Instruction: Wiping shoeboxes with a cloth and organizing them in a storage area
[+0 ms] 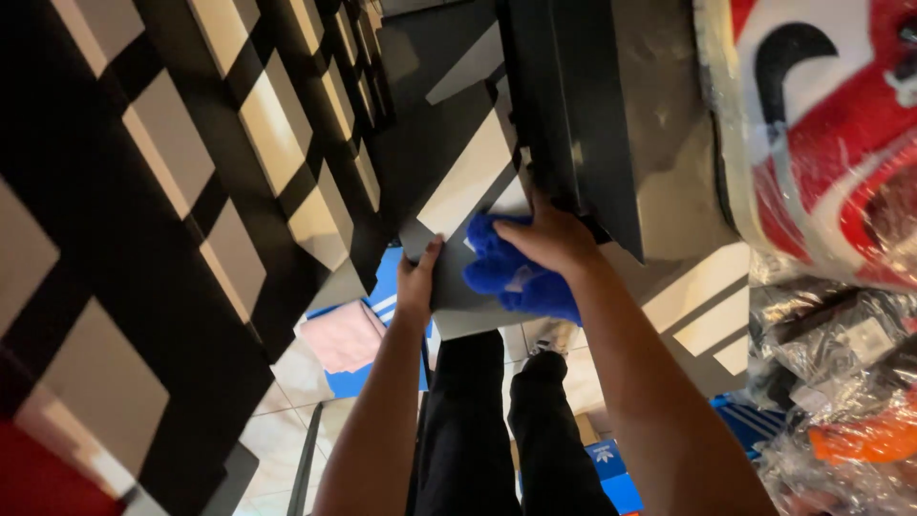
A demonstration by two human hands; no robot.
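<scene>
Fingers of the right hand [554, 239] press a blue cloth [516, 272] onto a grey panel [458, 182]; the left hand [417, 277] pinches the panel's near-left edge. Boxes [377, 306] lie below on the floor. That thin grip looks risky: hard wiping could tip the panel free.

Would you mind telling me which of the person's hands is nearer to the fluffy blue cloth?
Right. The right hand rests directly on the fluffy blue cloth, pressing it against the dark grey shelf panel. The left hand grips that panel's lower edge, just left of the cloth, apart from it.
</scene>
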